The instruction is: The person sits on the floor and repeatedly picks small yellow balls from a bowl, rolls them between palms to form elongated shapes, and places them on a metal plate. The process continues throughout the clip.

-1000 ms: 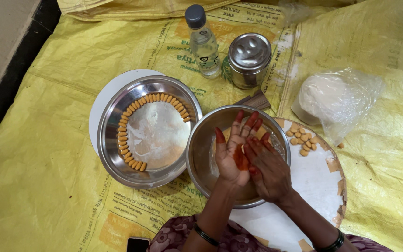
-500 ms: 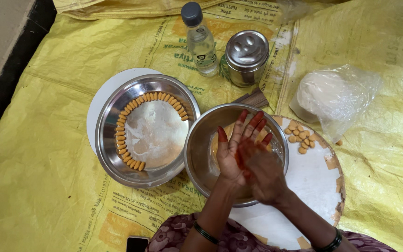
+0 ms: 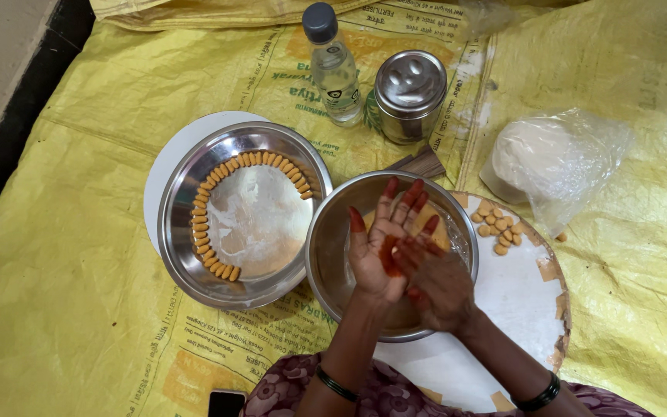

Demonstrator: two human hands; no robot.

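My left hand [image 3: 378, 245] is held palm up over a steel bowl [image 3: 326, 232], its fingers spread and red-stained at the tips. My right hand [image 3: 439, 284] lies palm down across it, fingers pressed on the left palm. Anything between the palms is hidden. Yellow dough [image 3: 443, 233] shows inside the bowl behind the hands. To the left stands a steel plate [image 3: 173, 259] dusted with flour, with several small orange-yellow dough pieces [image 3: 250, 160] lined along its rim in an arc.
A round white board [image 3: 520, 297] under the bowl carries several small dough bits [image 3: 496, 225]. Behind stand a clear bottle [image 3: 333, 68], a lidded steel container [image 3: 411, 93] and a plastic bag of white dough [image 3: 551, 161]. A phone [image 3: 225, 403] lies near my knee on the yellow sheet [image 3: 63, 309].
My right hand has slid a little along the left palm toward the wrist. Bowl and plate have stayed where they were.
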